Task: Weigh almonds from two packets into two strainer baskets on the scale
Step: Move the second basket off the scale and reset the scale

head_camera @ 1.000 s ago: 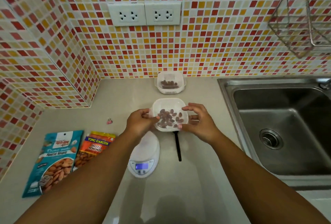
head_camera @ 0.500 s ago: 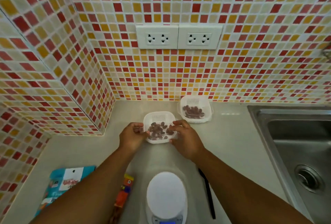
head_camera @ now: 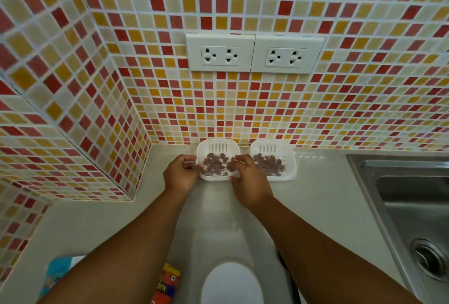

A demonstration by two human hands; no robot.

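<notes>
Presently catalogued, far end of desk (head_camera: 315,206), against tiled wall (head_camera: 267,114):

- Left strainer basket (head_camera: 217,148), white, square, slotted; almonds (head_camera: 215,165) inside. Gripped at both side rims: left hand (head_camera: 181,175) curled on left edge, right hand (head_camera: 247,179) curled on right edge, thumb over the rim. Resting on desk or just above it: cannot tell.
- Right strainer basket (head_camera: 274,150), same type, also with almonds; set on desk just beside the first, rims nearly touching. Not held.
- Scale (head_camera: 232,284), white oval platter only in view, near bottom edge between the forearms; nothing on it. Well apart from both baskets.
- Blue packet (head_camera: 57,277), lower left, mostly hidden by left forearm.
- Orange-red packet (head_camera: 167,284), beside the scale's left side, partly hidden.
- Dark slim object by scale's right side, largely hidden under right forearm; kind not discernible.
- Two white double sockets (head_camera: 255,53) on wall above baskets.
- Steel sink (head_camera: 413,206) with drain, right.
</notes>
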